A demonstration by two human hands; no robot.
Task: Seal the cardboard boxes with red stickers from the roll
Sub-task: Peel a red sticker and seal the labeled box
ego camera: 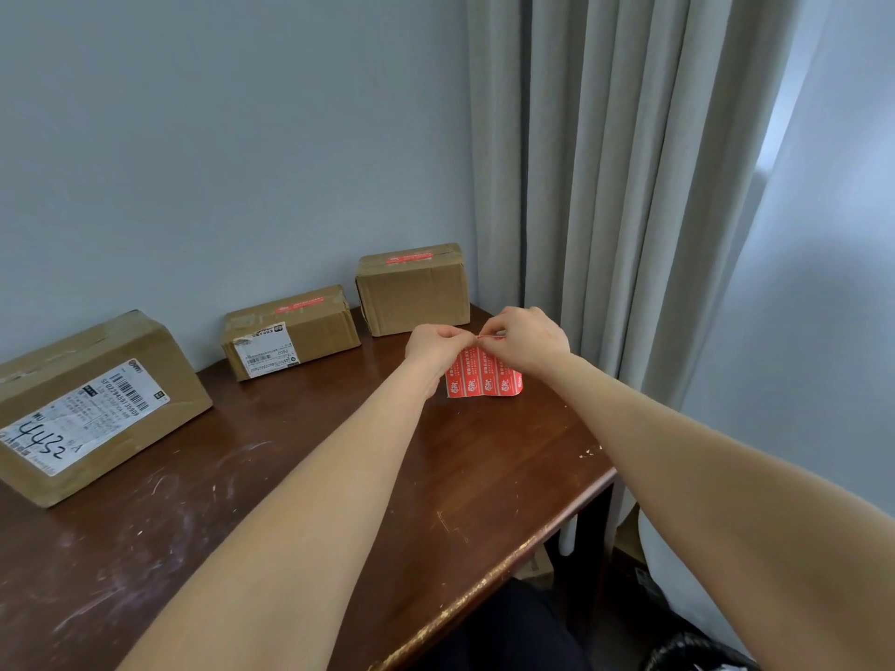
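My left hand (432, 344) and right hand (525, 339) both pinching top edge of red printed sticker sheet (484, 376), centre frame, above scratched brown wooden desk (300, 477).

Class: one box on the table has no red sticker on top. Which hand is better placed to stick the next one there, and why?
Probably the left hand: the unsealed box lies at the table's far left, on that side; the right hand would cross over.
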